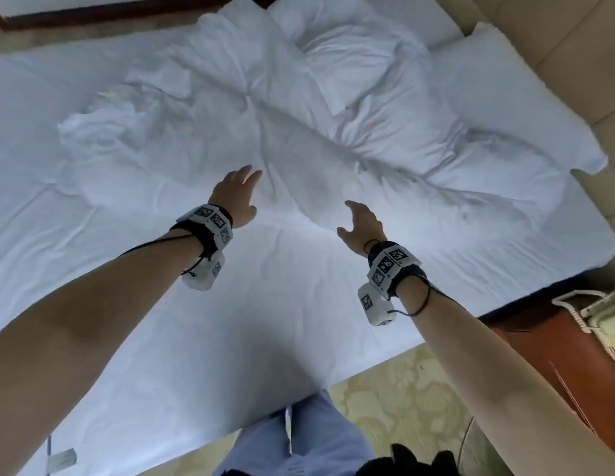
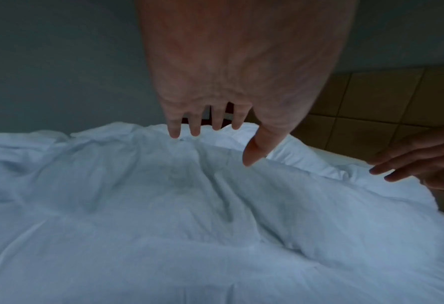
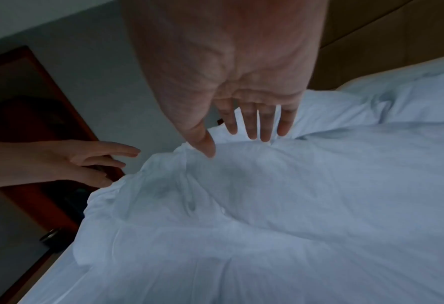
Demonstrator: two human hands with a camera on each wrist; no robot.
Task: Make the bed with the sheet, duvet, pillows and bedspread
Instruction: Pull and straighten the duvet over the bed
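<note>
The step in hand appears to be taking hold of the crumpled duvet [image 1: 299, 139], which is heaped just beyond both hands, so that it can be spread over the sheet [image 1: 251, 304]. It would be done best if 2 separate points along the nearer edge of the heap were gripped, one per hand, well apart, so that the cloth could be lifted and shaken flat rather than dragged in a bunch. A deep fold, not a thin wrinkle, should be taken, since loose cloth slips easily. The 2 pillows [image 1: 350, 53] beyond the right hand lie partly against the heap and could be pulled along; the duvet should be drawn toward the body, away from them.

The left hand [image 1: 235, 197] is stretched forward, palm down, with the fingers [image 2: 194, 125] straight and slightly spread over the folds; nothing is held. The right hand [image 1: 362, 223] is likewise extended, its fingers [image 3: 251, 123] straight and its thumb set out to the side, empty. Whether the fingertips already touch the cloth cannot be told. Both forearms are held nearly straight. A wooden nightstand [image 1: 556, 355] stands to the right of the right arm.
</note>
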